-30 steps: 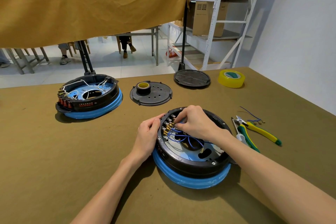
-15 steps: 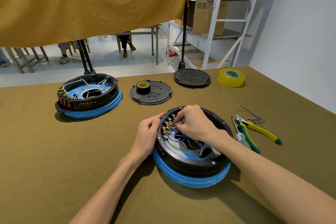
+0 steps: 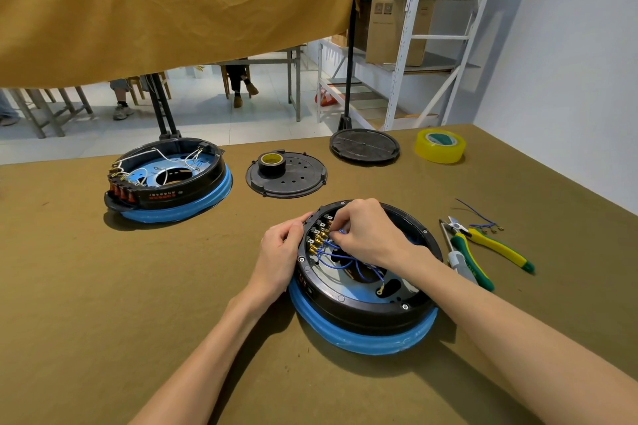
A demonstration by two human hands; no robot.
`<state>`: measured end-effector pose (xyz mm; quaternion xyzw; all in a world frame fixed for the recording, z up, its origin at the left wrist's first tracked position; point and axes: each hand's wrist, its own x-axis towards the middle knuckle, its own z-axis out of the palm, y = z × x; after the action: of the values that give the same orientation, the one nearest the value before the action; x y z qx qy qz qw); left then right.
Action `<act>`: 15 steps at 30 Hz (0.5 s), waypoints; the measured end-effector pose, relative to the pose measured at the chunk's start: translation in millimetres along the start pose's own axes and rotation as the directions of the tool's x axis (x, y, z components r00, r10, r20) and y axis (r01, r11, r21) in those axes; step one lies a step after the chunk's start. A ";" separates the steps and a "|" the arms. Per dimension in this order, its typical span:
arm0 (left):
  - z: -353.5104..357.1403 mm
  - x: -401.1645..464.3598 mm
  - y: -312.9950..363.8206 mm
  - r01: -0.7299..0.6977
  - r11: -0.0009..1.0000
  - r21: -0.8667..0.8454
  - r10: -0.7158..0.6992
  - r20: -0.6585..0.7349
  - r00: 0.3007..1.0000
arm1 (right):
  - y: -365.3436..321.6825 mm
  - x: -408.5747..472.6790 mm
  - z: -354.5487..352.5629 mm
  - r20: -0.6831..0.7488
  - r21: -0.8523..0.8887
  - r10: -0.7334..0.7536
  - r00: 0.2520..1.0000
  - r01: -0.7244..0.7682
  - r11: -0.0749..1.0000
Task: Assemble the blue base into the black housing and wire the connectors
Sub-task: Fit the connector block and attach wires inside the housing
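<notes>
Left hand (image 3: 280,254): my grip clasps the round black plastic housing (image 3: 362,312) at its rim.
Right hand (image 3: 366,235): my grip pinches a thin blue wire (image 3: 333,264) beside the brass connectors (image 3: 319,240).

An olive-brown surface (image 3: 86,286) carries all the things; near the front stands the black housing (image 3: 362,312) on its blue base (image 3: 362,342); far left stands a second housing (image 3: 179,195) with white wires; between them, further back, lies a black perforated disc (image 3: 297,183) with a small tape roll (image 3: 271,164) on it; behind it lies a black round cover (image 3: 364,147); at the right lie a yellow tape roll (image 3: 440,146), green-yellow cutters (image 3: 497,247), a screwdriver (image 3: 461,260) and loose blue wires (image 3: 478,219).
</notes>
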<state>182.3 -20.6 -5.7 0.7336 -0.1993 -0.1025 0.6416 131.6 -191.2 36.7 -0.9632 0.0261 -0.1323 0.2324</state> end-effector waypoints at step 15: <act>-0.1 0.9 -0.5 0.000 1.000 0.002 0.000 0.017 1.000 | -3.4 5.9 5.2 0.029 0.033 0.042 0.999 -0.043 0.999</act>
<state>183.2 -20.8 -6.1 0.7334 -0.2050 -0.1082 0.6390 138.6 -186.6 35.2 -0.9602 0.0410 -0.1142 0.2516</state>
